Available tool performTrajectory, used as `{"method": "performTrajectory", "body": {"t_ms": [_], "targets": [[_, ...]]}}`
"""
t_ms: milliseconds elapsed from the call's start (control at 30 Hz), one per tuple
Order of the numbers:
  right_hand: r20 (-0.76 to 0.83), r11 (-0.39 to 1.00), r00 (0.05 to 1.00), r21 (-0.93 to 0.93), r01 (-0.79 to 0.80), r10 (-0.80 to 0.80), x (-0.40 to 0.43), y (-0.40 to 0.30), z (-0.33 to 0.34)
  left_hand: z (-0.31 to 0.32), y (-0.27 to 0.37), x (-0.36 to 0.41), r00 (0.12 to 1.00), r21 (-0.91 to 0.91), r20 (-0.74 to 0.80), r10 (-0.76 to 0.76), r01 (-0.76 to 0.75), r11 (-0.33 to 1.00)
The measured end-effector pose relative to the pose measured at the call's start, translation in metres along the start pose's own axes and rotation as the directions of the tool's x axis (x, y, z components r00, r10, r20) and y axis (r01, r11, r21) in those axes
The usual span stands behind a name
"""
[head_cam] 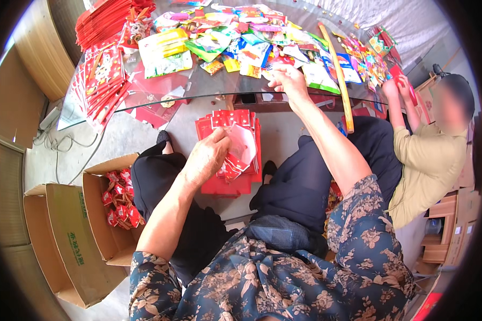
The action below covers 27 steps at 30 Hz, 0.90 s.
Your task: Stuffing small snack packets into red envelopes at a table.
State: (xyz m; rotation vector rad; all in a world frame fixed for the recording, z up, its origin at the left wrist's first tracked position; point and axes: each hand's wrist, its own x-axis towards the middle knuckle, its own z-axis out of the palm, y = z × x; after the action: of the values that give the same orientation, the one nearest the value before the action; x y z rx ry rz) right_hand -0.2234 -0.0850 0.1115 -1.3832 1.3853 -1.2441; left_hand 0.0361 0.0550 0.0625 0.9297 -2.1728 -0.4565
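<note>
My left hand (211, 156) grips the edge of a red patterned paper bag (243, 148), whose mouth gapes and shows a pale inside. The bag is over a stack of red packets (227, 187) between my knees. My right hand (290, 82) is raised at the near edge of the glass table, fingers bent, beside a heap of wrapped snacks (257, 52); whether it pinches a small item cannot be told. Flat red bags (102, 72) lie fanned out at the table's left, with a thick red stack (100, 24) behind them.
A wooden stick (338, 76) lies across the snacks and overhangs the glass edge. At the right, a co-worker (429, 160) holds a red packet. A cardboard box (104, 240) of filled red bags (122, 198) stands by my left leg, next to another carton (70, 240). Cables (70, 140) trail on the floor.
</note>
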Motion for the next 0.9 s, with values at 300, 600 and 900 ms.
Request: {"method": "performTrajectory", "body": {"t_ms": [300, 600, 900], "targets": [[-0.06, 0.998, 0.997, 0.009, 0.059, -0.058, 0.012, 0.03, -0.005, -0.004, 0.002, 0.001, 0.99, -0.013, 0.071, -0.118, 0.119, 0.993], [0.057, 0.681, 0.852, -0.574, 0.455, -0.521, -0.016, 0.021, 0.023, -0.004, 0.0, -0.001, 0.987, -0.015, 0.095, -0.129, 0.131, 0.991], [0.25, 0.466, 0.835, -0.734, 0.493, -0.49, -0.013, 0.009, 0.034, -0.002, -0.002, 0.0, 0.985, 0.018, 0.108, -0.134, 0.132, 0.991]]}}
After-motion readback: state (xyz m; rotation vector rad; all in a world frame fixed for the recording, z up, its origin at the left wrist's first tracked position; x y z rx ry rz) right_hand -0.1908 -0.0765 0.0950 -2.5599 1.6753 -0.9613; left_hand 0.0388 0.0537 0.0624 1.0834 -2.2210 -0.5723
